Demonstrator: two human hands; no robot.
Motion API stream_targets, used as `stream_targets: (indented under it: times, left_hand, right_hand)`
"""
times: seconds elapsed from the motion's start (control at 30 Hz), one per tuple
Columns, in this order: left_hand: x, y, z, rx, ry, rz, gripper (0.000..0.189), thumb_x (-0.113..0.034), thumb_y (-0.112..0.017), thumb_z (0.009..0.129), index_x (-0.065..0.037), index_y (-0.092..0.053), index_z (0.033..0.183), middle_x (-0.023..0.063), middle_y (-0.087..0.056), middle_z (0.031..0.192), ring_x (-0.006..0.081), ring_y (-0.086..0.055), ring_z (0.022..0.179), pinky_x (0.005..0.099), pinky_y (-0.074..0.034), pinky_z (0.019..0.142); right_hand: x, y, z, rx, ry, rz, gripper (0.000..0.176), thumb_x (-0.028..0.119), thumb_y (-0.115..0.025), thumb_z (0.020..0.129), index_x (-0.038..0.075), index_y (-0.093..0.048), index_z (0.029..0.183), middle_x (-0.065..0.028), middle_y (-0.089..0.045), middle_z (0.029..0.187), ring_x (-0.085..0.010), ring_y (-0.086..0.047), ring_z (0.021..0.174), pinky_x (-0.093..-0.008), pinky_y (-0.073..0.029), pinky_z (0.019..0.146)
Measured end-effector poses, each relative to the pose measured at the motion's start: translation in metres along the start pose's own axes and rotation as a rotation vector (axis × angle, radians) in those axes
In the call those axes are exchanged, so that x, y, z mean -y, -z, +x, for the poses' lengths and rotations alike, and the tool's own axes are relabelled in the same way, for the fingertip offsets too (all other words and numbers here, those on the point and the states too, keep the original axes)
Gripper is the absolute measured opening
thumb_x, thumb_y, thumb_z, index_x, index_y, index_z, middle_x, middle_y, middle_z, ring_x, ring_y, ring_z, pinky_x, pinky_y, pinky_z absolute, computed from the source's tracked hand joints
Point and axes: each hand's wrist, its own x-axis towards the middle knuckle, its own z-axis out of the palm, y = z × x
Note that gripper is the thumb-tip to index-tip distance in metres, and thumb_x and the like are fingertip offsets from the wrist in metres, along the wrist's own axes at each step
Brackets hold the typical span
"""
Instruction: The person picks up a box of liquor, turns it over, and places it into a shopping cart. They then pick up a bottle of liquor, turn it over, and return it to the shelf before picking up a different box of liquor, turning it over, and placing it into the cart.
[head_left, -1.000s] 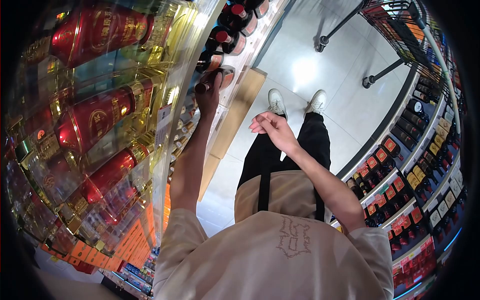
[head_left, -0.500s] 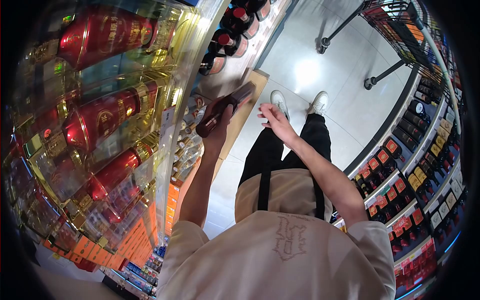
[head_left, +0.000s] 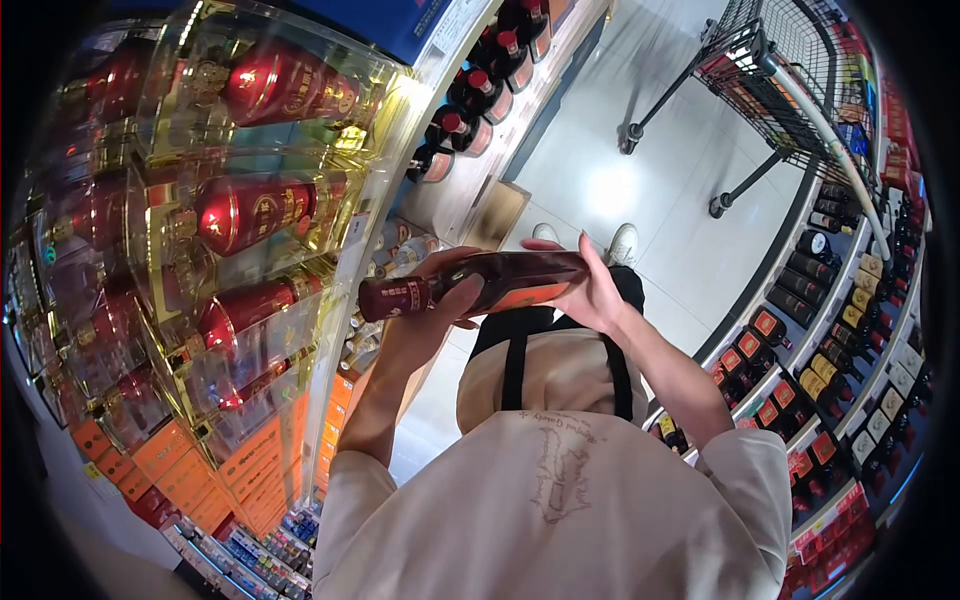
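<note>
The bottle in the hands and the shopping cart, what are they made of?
The bottle looks like smooth, dark glass, because its side is glossy, but shiny plastic could look similar. The shopping cart seems to be dark metal wire, maybe coated: its basket is thin, crisscrossed bars.

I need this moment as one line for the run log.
left hand: grips bottle near neck | right hand: at bottle's base | bottle: held sideways | cart: ahead, right

On the left, cased bottles [head_left: 262, 210] lined the upper shelf [head_left: 388, 180]; loose bottles [head_left: 480, 95] stood on the lower shelf [head_left: 450, 192]. Ahead, right, the cart [head_left: 745, 68] stood on the floor [head_left: 670, 205], near the right-hand shelves [head_left: 826, 515].
</note>
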Motion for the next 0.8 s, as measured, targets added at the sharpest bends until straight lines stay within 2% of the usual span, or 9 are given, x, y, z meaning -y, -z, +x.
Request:
stream_targets:
  times: [0.1,0.23,0.47,0.53,0.57,0.6,0.67,0.7,0.8]
  left_hand:
    - [-0.018,-0.012,0.004,0.081,-0.066,0.057,0.048,-0.033,-0.068,0.101,0.000,-0.058,0.136,0.0106,-0.073,0.111,0.0145,-0.074,0.088,0.0262,-0.063,0.060]
    - [-0.043,-0.045,0.005,0.104,-0.026,0.093,0.051,-0.035,-0.070,0.100,-0.001,-0.058,0.136,0.0102,-0.074,0.107,0.0138,-0.074,0.087,0.0274,-0.064,0.060]
    - [-0.093,-0.101,-0.005,0.168,0.016,0.205,0.049,-0.036,-0.071,0.099,-0.003,-0.063,0.135,0.0077,-0.075,0.108,0.0121,-0.073,0.086,0.0262,-0.060,0.056]
    - [-0.106,-0.120,-0.004,0.295,-0.207,0.196,0.044,-0.029,-0.068,0.101,-0.005,-0.063,0.138,0.0069,-0.075,0.109,0.0112,-0.071,0.091,0.0270,-0.060,0.067]
    - [-0.100,-0.122,0.000,0.280,-0.256,0.292,0.042,-0.022,-0.066,0.103,-0.006,-0.062,0.142,0.0075,-0.075,0.112,0.0116,-0.069,0.099,0.0295,-0.058,0.083]
    - [-0.105,-0.131,0.000,0.270,-0.263,0.290,0.042,-0.022,-0.066,0.103,-0.006,-0.062,0.142,0.0075,-0.075,0.112,0.0116,-0.069,0.099,0.0295,-0.058,0.083]
    - [-0.121,-0.153,-0.003,0.300,-0.436,0.366,0.044,-0.021,-0.065,0.103,-0.007,-0.060,0.145,0.0081,-0.075,0.114,0.0123,-0.067,0.106,0.0309,-0.054,0.094]
    - [-0.126,-0.162,-0.004,0.291,-0.445,0.400,0.042,-0.016,-0.059,0.104,0.000,-0.060,0.143,0.0096,-0.071,0.128,0.0145,-0.063,0.117,0.0328,-0.050,0.102]
    - [-0.137,-0.196,0.002,0.284,-0.466,0.211,0.045,-0.021,-0.064,0.104,-0.002,-0.059,0.144,0.0114,-0.074,0.121,0.0122,-0.067,0.107,0.0302,-0.055,0.095]
  right_hand:
    - [0.004,-0.017,-0.031,-0.120,0.098,0.022,0.081,0.068,-0.040,0.104,0.002,-0.046,0.151,-0.0167,-0.055,0.149,-0.0327,-0.051,0.140,-0.0547,-0.040,0.116]
    - [0.015,-0.027,-0.061,-0.235,0.189,-0.025,0.068,0.056,-0.046,0.106,0.001,-0.051,0.145,-0.0162,-0.056,0.149,-0.0312,-0.052,0.138,-0.0529,-0.039,0.117]
    - [0.048,-0.079,-0.121,-0.297,0.270,-0.014,0.071,0.059,-0.044,0.104,0.004,-0.047,0.149,-0.0149,-0.053,0.151,-0.0300,-0.051,0.138,-0.0523,-0.038,0.117]
    - [0.057,-0.084,-0.137,-0.276,0.261,-0.009,0.072,0.060,-0.044,0.104,0.006,-0.045,0.151,-0.0138,-0.051,0.153,-0.0301,-0.050,0.140,-0.0535,-0.037,0.116]
    - [0.061,-0.086,-0.145,-0.268,0.249,0.007,0.074,0.062,-0.044,0.103,0.008,-0.044,0.153,-0.0127,-0.050,0.155,-0.0301,-0.049,0.141,-0.0546,-0.037,0.116]
    - [0.066,-0.089,-0.154,-0.260,0.243,0.000,0.074,0.062,-0.044,0.103,0.008,-0.044,0.153,-0.0127,-0.050,0.155,-0.0301,-0.049,0.141,-0.0546,-0.037,0.116]
    - [0.076,-0.096,-0.169,-0.300,0.179,0.115,0.075,0.064,-0.043,0.102,0.011,-0.042,0.154,-0.0126,-0.049,0.154,-0.0332,-0.050,0.138,-0.0565,-0.037,0.113]
    - [0.080,-0.100,-0.176,-0.290,0.170,0.106,0.075,0.064,-0.043,0.102,0.011,-0.042,0.154,-0.0126,-0.049,0.154,-0.0332,-0.050,0.138,-0.0565,-0.037,0.113]
    - [0.088,-0.110,-0.200,-0.231,0.112,0.241,0.073,0.064,-0.044,0.102,0.013,-0.041,0.154,-0.0110,-0.045,0.157,-0.0329,-0.048,0.139,-0.0562,-0.035,0.115]
